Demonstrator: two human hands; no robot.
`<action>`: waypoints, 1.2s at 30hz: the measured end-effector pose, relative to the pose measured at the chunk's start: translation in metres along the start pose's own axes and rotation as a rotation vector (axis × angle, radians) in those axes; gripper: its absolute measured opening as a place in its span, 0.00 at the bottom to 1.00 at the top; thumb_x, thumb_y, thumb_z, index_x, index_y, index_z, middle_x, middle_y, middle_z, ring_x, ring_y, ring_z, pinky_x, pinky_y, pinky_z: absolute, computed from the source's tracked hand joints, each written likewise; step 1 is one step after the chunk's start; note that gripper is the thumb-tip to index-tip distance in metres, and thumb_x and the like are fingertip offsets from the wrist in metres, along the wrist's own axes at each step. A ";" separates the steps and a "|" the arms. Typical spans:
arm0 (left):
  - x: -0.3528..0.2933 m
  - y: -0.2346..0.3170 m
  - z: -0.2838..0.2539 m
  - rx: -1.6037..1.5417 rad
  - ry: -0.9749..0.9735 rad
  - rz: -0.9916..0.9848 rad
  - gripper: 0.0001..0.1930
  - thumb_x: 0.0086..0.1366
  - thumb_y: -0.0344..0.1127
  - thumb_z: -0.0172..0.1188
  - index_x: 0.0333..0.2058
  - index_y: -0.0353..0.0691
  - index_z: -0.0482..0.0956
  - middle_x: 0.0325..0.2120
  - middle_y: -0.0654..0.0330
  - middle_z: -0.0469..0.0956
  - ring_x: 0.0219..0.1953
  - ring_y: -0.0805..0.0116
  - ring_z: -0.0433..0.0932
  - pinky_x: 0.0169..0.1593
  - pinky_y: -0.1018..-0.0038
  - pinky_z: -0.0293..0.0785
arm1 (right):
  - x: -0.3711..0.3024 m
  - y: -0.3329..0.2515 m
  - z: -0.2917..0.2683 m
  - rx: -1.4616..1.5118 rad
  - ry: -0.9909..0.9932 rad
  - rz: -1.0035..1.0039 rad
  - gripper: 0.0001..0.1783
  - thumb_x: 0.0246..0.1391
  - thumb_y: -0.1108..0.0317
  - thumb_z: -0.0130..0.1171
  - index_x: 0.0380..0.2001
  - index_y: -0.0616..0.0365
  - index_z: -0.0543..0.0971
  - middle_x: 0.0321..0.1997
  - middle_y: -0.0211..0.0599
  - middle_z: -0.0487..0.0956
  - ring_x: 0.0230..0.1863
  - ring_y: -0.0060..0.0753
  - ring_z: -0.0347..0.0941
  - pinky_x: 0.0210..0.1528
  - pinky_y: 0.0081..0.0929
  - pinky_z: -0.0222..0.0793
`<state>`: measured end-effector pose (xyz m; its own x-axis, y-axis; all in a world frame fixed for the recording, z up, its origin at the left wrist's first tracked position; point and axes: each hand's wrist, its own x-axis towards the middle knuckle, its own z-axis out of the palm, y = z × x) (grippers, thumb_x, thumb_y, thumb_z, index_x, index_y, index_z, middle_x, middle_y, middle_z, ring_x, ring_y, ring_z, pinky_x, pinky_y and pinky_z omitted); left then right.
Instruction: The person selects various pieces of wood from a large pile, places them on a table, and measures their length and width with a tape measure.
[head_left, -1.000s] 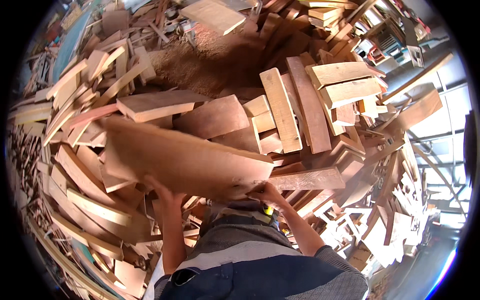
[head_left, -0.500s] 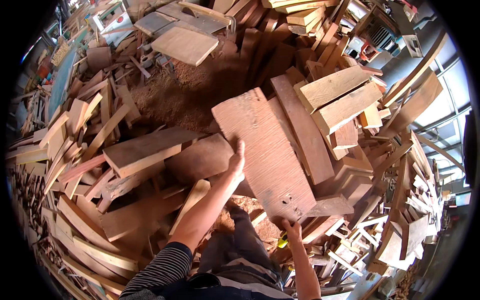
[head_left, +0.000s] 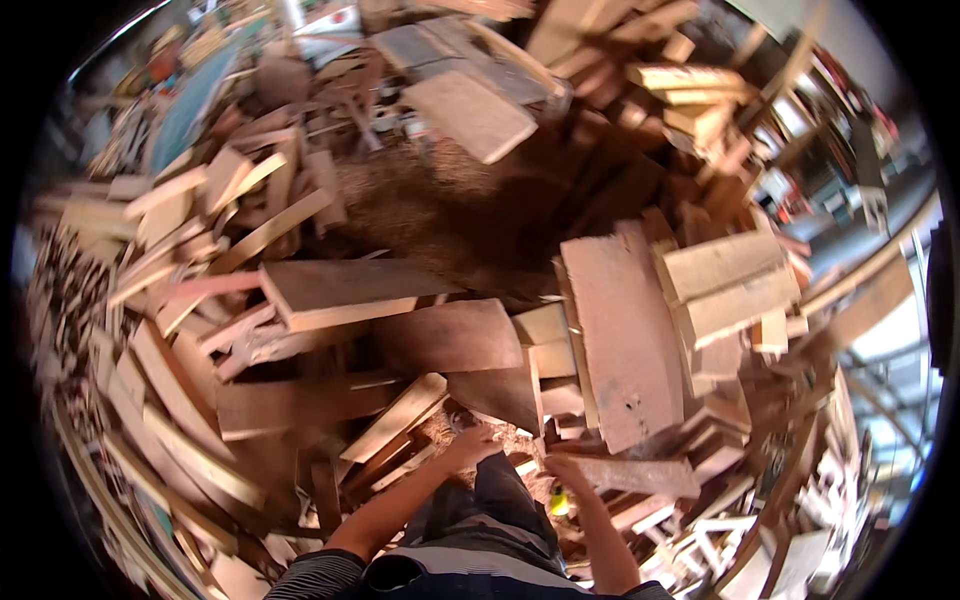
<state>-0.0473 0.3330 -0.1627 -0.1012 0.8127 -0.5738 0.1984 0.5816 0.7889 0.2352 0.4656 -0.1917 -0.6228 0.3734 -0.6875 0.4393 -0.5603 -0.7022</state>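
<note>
My left hand (head_left: 472, 447) is above my legs, empty, its fingers stretched toward the right and somewhat blurred. A little to its right is my right hand (head_left: 568, 468), close to the near end of a plank (head_left: 635, 476); motion blur hides how its fingers are set. Just below that hand shows a small yellow-green object (head_left: 559, 501); whether the hand touches it is unclear. A wide reddish-brown board (head_left: 622, 335) rests on the wood pile ahead and to the right, apart from both hands.
Offcuts lie heaped all around. A thick board (head_left: 345, 290) and a rounded brown piece (head_left: 450, 337) lie ahead on the left. Pale blocks (head_left: 728, 280) are stacked at right. Farther off, a light board (head_left: 470, 115) tops a grey metal surface above sawdust (head_left: 395, 205).
The wide reddish board has gone from both hands onto the pile at the right. My hands have drawn back toward my body, and the view has shifted left.
</note>
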 end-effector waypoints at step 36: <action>-0.276 0.014 0.028 -1.328 1.435 0.241 0.14 0.66 0.31 0.68 0.47 0.30 0.80 0.36 0.64 0.82 0.39 0.78 0.79 0.43 0.78 0.76 | 0.034 -0.176 0.403 -0.966 -1.636 0.197 0.23 0.67 0.67 0.54 0.62 0.66 0.71 0.55 0.37 0.77 0.57 0.26 0.71 0.60 0.26 0.66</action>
<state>0.0111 0.1159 0.0007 -0.9035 -0.1069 -0.4150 -0.3354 -0.4264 0.8400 -0.1248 0.2788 -0.0172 -0.1863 -0.9209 -0.3425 0.3692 0.2574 -0.8930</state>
